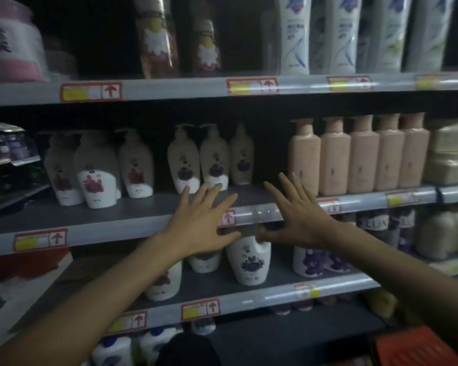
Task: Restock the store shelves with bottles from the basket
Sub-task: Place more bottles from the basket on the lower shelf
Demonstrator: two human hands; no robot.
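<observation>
Here, the left grip [198,220] and right grip [302,215] spread wide and empty over the front edge of the middle shelf [143,207], where a hasty sweep could topple the pump bottles [213,159] crowded near its back; the basket [413,347] sits below.

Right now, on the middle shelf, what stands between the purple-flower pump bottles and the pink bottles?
Nothing: the head view shows bare shelf between the purple-flower pump bottles and pink bottles; the open right hand hovers in front of it.
</observation>
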